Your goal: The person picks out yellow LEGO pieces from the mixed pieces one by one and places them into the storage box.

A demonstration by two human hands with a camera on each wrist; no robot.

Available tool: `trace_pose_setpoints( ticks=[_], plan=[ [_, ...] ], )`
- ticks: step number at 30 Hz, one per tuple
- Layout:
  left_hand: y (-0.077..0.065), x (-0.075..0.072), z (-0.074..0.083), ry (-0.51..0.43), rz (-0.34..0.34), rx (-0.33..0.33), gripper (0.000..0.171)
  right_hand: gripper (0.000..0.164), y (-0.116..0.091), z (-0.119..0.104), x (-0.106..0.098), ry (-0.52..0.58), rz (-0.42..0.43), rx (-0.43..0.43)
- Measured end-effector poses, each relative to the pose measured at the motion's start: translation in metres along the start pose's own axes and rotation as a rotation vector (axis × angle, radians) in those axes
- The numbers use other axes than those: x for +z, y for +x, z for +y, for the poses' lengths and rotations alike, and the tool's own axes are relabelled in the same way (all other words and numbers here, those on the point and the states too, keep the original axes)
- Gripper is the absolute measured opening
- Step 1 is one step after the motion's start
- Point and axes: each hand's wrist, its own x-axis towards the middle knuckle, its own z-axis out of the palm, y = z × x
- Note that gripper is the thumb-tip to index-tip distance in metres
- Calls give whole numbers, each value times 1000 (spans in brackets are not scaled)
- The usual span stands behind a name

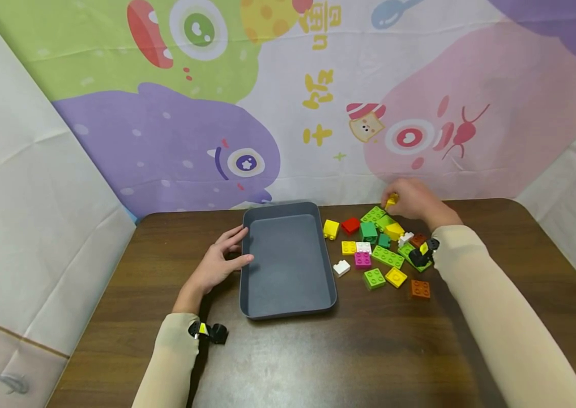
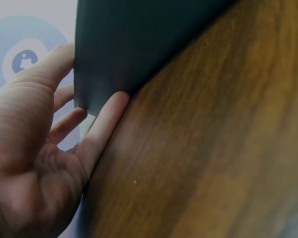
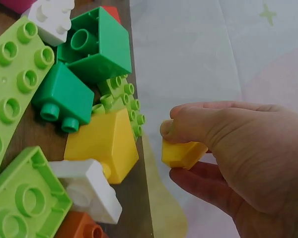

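Note:
My right hand [image 1: 410, 199] pinches a small yellow building block [image 3: 181, 153] between thumb and fingers, at the far edge of the brick pile. In the right wrist view a larger yellow brick [image 3: 103, 144] lies just left of that hand, beside a dark green brick [image 3: 64, 96]. On the other side, my left hand [image 1: 218, 262] rests against the left wall of a dark grey tray [image 1: 288, 266], its thumb over the rim. The left wrist view has the fingers spread along the tray's outer side, one fingertip low near the tabletop.
Several loose bricks lie right of the tray, among them a magenta brick [image 1: 362, 260], a red brick [image 1: 351, 225] and an orange-brown brick [image 1: 420, 289]. A printed cloth [image 1: 318, 181] hangs right behind the table's back edge.

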Motion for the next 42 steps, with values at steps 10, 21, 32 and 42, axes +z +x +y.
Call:
trace_pose_setpoints(
  ticks=[10, 21, 32, 42],
  plan=[
    [0, 0, 0, 7, 6, 7, 72, 9, 6, -12, 3, 12, 8, -13],
    [0, 0, 0, 0, 3, 1, 73, 7, 13, -24, 8, -19, 25, -62],
    [0, 0, 2, 15, 6, 12, 72, 7, 19, -34, 13, 6, 17, -65],
    [0, 0, 1, 4, 1, 14, 73, 5, 23, -41, 18, 0, 41, -130]
  ],
)
